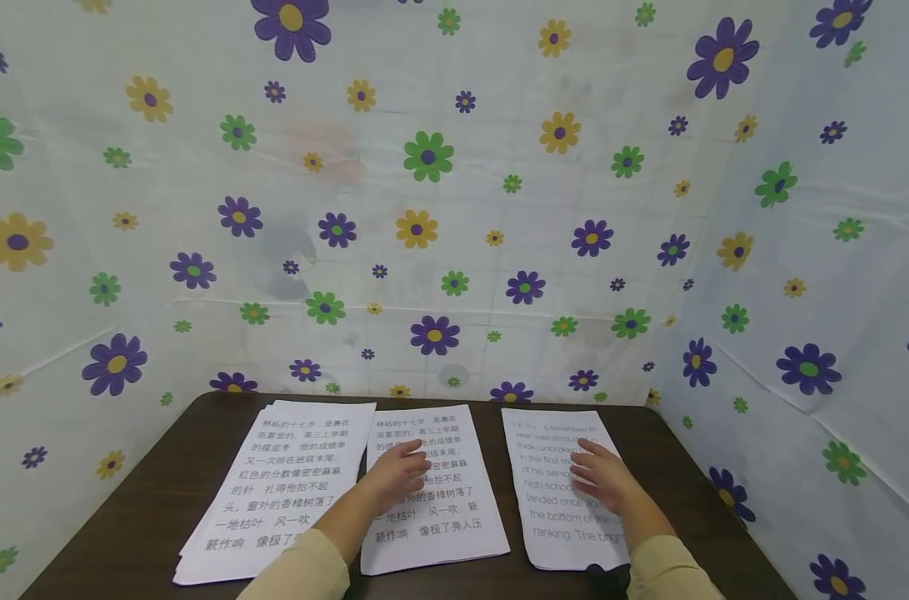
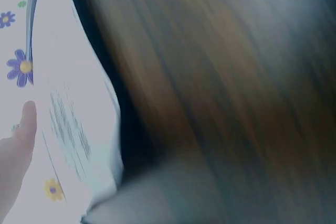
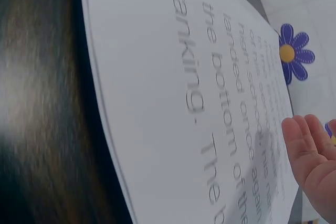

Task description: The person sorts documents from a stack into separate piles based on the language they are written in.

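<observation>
Three stacks of printed paper lie side by side on a dark wooden table. The left stack and the middle stack carry Chinese text; the right stack has English text. Over the middle stack is my left hand, its fingers extended and holding nothing. My right hand is over the right stack, fingers straight and nothing held. In the right wrist view, the right hand appears above the English sheet and casts a shadow on it. The left wrist view shows the left thumb beside white paper.
A white curtain printed with purple, green and yellow flowers stands behind the table and along both sides. The left stack's sheets are slightly fanned at the edge. A small black object shows by the right sleeve.
</observation>
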A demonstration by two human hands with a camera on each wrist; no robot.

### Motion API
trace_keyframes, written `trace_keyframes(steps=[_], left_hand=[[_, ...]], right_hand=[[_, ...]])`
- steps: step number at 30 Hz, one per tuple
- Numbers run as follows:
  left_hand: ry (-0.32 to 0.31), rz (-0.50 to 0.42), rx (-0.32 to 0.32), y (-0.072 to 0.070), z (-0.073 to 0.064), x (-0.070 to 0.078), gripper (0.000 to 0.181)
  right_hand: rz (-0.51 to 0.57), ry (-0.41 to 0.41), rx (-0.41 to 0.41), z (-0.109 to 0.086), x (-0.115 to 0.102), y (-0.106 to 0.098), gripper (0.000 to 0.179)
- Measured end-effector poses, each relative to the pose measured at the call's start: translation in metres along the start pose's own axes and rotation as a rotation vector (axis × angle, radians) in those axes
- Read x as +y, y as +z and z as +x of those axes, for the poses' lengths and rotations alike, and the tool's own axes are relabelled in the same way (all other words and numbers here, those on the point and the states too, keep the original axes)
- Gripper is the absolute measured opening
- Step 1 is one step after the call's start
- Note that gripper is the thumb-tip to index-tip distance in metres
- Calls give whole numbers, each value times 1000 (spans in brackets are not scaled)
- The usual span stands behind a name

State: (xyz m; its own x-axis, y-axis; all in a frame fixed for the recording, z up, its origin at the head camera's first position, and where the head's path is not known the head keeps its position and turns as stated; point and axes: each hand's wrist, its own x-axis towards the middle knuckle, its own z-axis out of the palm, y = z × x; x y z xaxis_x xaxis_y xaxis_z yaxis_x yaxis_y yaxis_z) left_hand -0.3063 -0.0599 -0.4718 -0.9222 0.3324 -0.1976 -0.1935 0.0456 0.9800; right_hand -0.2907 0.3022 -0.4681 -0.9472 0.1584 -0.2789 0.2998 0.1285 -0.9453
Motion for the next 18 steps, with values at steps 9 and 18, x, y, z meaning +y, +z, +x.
trace_keyframes(steps=[9,18], left_hand=[[1,4,80,-36,-11,-1,69],[2,11,150,-55,-19,-2,66]], right_hand=[[-1,-17,-39,4,-5,21,61],[9,-38,-64,5,-10,48,60]])
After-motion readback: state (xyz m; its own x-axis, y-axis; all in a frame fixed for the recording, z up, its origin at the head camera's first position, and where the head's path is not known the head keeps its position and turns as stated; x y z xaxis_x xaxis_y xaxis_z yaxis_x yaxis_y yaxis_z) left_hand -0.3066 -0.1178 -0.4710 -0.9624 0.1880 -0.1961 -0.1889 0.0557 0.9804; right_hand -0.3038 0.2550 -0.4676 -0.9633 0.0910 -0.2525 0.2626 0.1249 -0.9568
